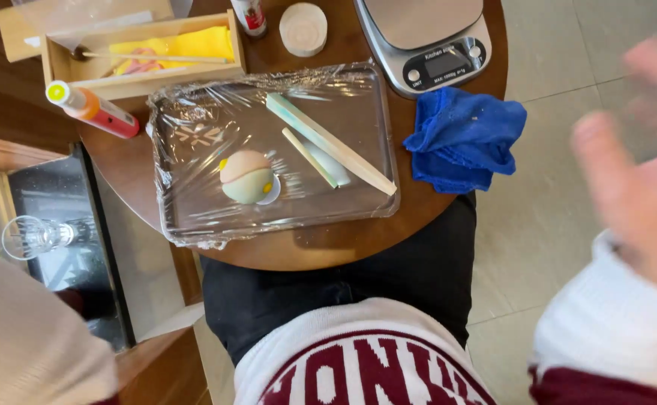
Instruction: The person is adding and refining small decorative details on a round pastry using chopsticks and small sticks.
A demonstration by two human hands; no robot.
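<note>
A round ball of dough (pixel 246 177), pink on top and pale green below with a yellow dot, sits on a tray (pixel 193 225) wrapped in clear film. Two flat wooden sticks (pixel 328 146) lie slanted on the tray right of the ball. My right hand (pixel 640 172) is raised and blurred at the right edge, off the table, fingers spread and holding nothing. Its sleeve is white with a dark red band. Of my left arm only a beige sleeve (pixel 28 337) shows at the lower left; the hand itself is out of view.
A blue cloth (pixel 463 135) lies right of the tray. A silver kitchen scale (pixel 426 37) stands behind it. A wooden box (pixel 148 52) with yellow and pink pieces, an orange tube (pixel 92 109), a small bottle (pixel 250 15) and a white round lid (pixel 303 28) sit at the back. A glass (pixel 32 236) stands lower left.
</note>
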